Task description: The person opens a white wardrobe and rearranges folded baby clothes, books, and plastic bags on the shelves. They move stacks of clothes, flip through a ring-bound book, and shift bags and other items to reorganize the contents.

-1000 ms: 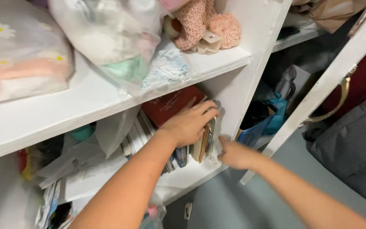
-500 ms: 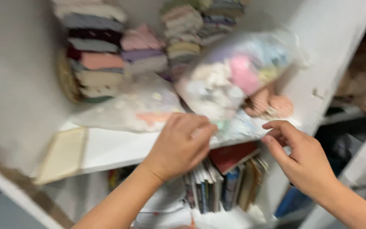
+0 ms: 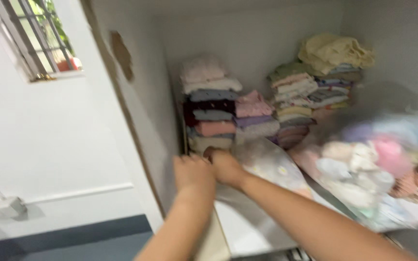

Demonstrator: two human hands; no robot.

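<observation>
stack: folded clothes (image 3: pixel 212 118) at the back-left corner of the shelf (image 3: pixel 247 227), against the cupboard's left wall (image 3: pixel 141 116); it stands upright, each piece lying flat w/ its long side across the shelf. I take this as the thing my hands go for.
bottom piece: pale, cream-ish (image 3: pixel 209 143); sits right behind both hands.
direction: stack lies straight ahead of and just above the hands, deeper into the shelf.
left hand (image 3: pixel 193 171): at the shelf's left front edge, knuckles toward me, fingers curled down. Blur is heavy; I can't tell whether it grips anything or only rests there.
right hand (image 3: pixel 223 164): touching the left one, a bit further in, reaching diagonally from lower right. Looks fisted, but I can't tell if it has hold of cloth.
nearer hand: right, by a little; its knuckles are about at the foot of the stack.
floral bag (image 3: pixel 267 164): clear bag w/ daisy print, lying flat just right of the right hand, forearm crossing over it.
2nd stack (image 3: pixel 255 116): shorter, pinks and greys, just beside the first.
3rd stack (image 3: pixel 310 96): further right, yellow bundle on top.
soft-toy bag (image 3: pixel 364 169): clear, pastel stuff inside, well to the right; very blurred.
window (image 3: pixel 39 38): barred, upper left, outside the cupboard.
</observation>
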